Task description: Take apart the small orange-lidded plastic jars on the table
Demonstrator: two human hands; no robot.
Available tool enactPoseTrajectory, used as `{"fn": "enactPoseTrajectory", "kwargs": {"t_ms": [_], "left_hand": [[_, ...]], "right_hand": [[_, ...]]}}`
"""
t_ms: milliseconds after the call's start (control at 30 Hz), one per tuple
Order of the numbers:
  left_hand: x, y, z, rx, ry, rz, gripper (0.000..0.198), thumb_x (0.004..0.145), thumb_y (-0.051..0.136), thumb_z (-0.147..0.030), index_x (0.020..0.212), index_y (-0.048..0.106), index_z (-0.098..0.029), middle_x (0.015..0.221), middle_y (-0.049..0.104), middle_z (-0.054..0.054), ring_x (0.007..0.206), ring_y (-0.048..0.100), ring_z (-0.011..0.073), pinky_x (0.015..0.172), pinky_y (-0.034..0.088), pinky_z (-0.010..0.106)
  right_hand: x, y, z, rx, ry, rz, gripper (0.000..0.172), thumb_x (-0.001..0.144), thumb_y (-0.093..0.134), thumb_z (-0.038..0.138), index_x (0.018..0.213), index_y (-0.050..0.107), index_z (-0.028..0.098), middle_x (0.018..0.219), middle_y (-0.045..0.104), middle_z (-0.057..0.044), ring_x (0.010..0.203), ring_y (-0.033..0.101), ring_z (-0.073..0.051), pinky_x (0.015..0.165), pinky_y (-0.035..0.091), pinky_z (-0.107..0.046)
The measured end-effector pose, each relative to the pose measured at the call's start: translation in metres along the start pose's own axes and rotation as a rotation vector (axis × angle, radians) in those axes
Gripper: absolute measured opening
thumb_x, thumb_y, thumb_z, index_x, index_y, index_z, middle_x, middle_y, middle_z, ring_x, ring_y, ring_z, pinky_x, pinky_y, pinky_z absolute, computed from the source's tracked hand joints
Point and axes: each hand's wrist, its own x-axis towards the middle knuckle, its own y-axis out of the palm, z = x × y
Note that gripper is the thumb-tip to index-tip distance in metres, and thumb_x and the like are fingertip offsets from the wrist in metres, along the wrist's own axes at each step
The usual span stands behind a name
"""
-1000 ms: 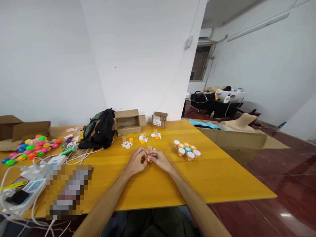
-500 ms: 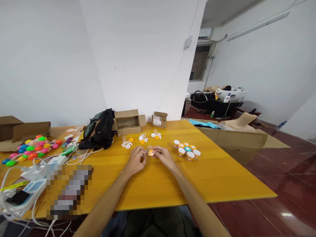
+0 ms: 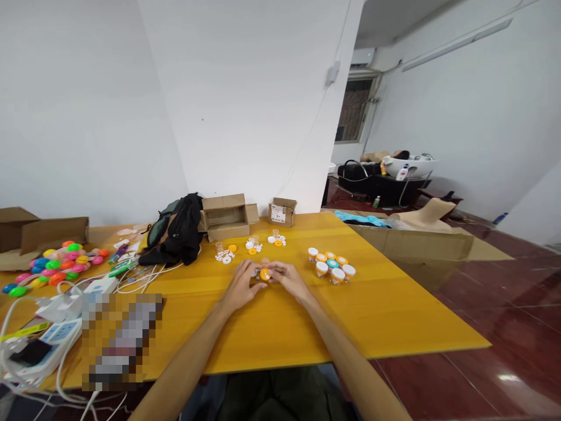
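Surface (image 3: 385, 316), far edge: dark bag (image 3: 179, 231), open cardboard box (image 3: 228, 230), small carton (image 3: 281, 214). Left end: coloured balls (image 3: 72, 256); near-left corner: power strip (image 3: 61, 332).

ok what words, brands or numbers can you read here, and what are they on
No text reads clearly.
White label on the small cardboard box: too small.
Yellow strip: marks too blurred.
White bottle by the basin: label too blurred.

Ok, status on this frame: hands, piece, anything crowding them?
Right hand holding orange disc at its edge. Left hand close beside it, grip unclear. Lidded jars grouped right of the hands; loose white parts beyond, toward the left.
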Motion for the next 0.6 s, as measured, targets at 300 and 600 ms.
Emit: {"fn": "enactPoseTrajectory", "kwargs": {"t_ms": [300,600], "left_hand": [[0.0011,0.0016,-0.0013,-0.126,-0.057,-0.003,0.016,0.081,0.069,-0.021,0.096,0.064,-0.023,0.094,0.066,0.003,0.089,0.06,0.0203,0.083,0.049,0.033],[0.003,0.0039,0.0009,-0.281,-0.146,-0.045,0.017,0.078,0.066,-0.02,0.096,0.064,-0.021,0.09,0.069,0.001,0.078,0.062,0.0156,0.077,0.052,0.029]], "right_hand": [[-0.002,0.0051,0.0002,0.06,0.015,0.066,0.047,0.06,0.082,0.059,0.079,0.06,0.022,0.083,0.071,-0.002,0.078,0.069,-0.02,0.074,0.058,-0.035],[-0.0018,0.0068,0.0029,-0.089,-0.089,0.037,0.043,0.069,0.073,0.061,0.078,0.057,0.022,0.077,0.066,0.0,0.068,0.062,-0.016,0.062,0.051,-0.029]]}}
